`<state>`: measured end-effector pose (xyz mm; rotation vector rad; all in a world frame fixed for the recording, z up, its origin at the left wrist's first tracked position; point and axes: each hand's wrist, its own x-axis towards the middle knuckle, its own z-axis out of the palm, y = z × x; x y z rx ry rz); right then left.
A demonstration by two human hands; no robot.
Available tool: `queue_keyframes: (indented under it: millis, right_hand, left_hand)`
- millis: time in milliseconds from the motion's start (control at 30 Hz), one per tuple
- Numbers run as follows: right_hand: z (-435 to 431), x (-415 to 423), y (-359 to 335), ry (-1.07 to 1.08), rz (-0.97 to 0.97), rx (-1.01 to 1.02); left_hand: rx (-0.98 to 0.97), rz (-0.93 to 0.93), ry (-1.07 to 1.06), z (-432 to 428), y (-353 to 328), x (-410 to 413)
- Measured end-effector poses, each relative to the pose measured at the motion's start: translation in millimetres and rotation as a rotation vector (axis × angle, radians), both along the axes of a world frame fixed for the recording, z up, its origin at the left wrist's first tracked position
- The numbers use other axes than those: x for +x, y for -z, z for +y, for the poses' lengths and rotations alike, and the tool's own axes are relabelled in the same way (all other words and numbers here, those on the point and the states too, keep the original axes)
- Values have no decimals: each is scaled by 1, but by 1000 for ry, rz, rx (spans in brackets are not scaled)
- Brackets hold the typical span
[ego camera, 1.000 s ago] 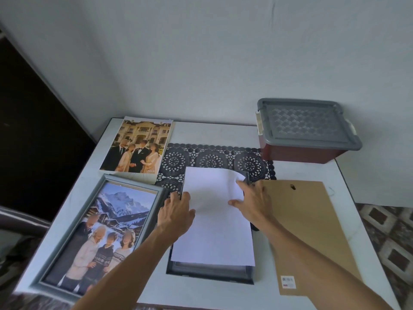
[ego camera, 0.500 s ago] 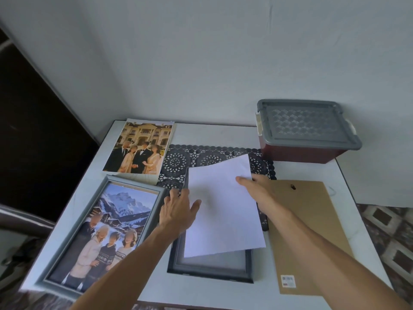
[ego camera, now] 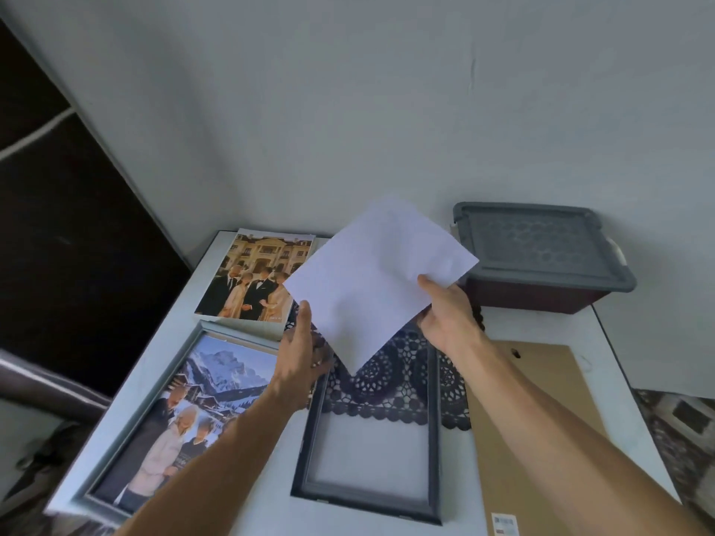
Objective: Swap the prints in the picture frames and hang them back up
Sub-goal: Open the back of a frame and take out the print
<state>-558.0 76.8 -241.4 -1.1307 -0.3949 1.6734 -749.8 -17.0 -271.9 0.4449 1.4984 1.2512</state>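
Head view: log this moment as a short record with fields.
white sheet: held tilted above the dark frame
right hand: pinches the sheet's right edge
left hand: at the sheet's lower left edge, grip unclear
dark frame: lies flat, no print inside
light frame: holds a mountain print
loose print: face up, behind the light frame

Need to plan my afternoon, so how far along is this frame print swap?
Done: the dark frame lies open, its backing board set aside, and the mansion print lies loose. In hand: the left hand and right hand hold a white sheet over that frame. Left: the light frame still holds its mountain print; nothing is rehung.
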Motion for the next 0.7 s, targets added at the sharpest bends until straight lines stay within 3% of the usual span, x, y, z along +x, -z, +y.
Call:
queue_keyframes:
  millis: [100,367,500,700]
  right_hand:
    - [8,-13,6,8,29,-33]
    - [36,-17,30,59,-62,-158]
    - [50,-12,46,80,-390,-76]
    - [65,0,67,-210,-1201,137]
  left_hand:
    - [124,-51,123,15,-5,-9]
    - [1,474,227,83,3,-63]
    - [-46,592,354,123,15,-84]
    - [-36,885,495,175,28,-77]
